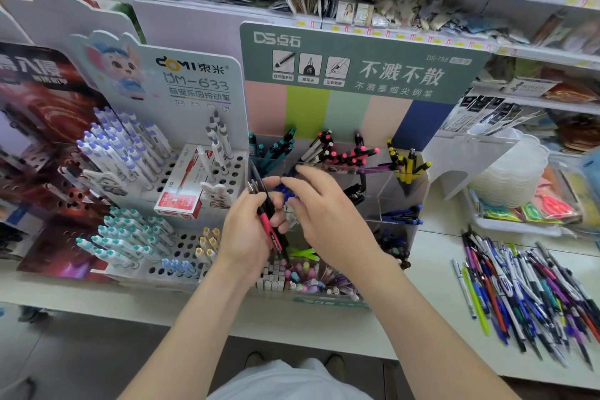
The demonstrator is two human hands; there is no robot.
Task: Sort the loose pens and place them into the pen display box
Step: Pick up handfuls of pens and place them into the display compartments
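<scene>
Right hand covers the middle compartments of the box. What lies under its palm is hidden, and whether it holds anything cannot be told. Blue pens show only partly between the two hands. Left hand hides part of its gripped pens. Loose pile is blurred and cut by the right edge. Shelf goods are too blurred to identify.

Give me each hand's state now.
Left hand: holds a few pens.
Right hand: over the blue pens; grip cannot be told.

Pens in left hand (tips upward)
</scene>
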